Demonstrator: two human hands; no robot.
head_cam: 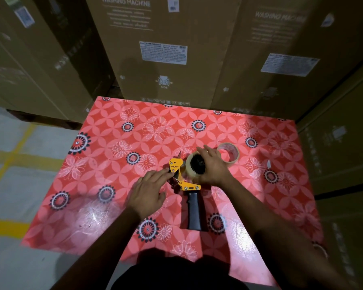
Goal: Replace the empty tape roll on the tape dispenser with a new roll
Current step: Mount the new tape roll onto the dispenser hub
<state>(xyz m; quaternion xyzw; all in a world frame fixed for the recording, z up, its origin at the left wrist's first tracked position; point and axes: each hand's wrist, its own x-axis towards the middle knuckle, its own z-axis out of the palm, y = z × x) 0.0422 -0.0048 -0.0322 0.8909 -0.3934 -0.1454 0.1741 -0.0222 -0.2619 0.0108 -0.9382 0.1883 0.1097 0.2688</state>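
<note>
A yellow tape dispenser [180, 174] with a black handle [194, 210] lies flat in the middle of the red flowered table [113, 206]. A clear tape roll [191, 164] sits on its black hub. My right hand [213, 166] wraps around the right side of that roll and grips it. My left hand [150, 190] rests at the dispenser's left, its fingertips pinching at the front end by the yellow plate; what they hold is too small to tell. Another roll ring [232, 153], thin and nearly see-through, lies flat just beyond my right hand.
Tall cardboard washing machine boxes [164, 51] stand against the table's far edge and along the right side. To the left the table ends above a grey floor with yellow lines [15, 158]. A small white scrap [269, 164] lies on the table at right.
</note>
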